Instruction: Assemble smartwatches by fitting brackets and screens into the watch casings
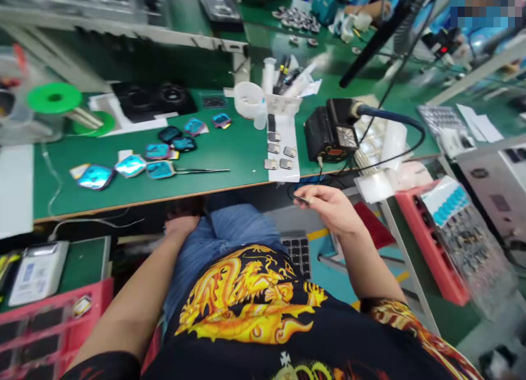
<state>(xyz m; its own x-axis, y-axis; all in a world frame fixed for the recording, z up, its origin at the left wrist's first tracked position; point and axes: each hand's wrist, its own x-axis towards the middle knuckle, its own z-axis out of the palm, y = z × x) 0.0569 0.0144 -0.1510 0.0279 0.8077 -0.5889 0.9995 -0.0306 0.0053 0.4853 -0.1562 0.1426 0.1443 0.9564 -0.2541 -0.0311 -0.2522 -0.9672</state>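
Five small silvery-grey plates point(274, 148) are already laid beyond the right hand point(331, 207), where one dark flat piece point(302, 200) is pinched; whether the left hand point(182, 224) grips cannot be told.

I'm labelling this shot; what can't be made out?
In the head view:
Left hand: fingers lost in shadow by the bench.
Small part: too small to identify, partly covered by the right hand.
White device: markings blurred.
Red tray: cut off by the left edge.
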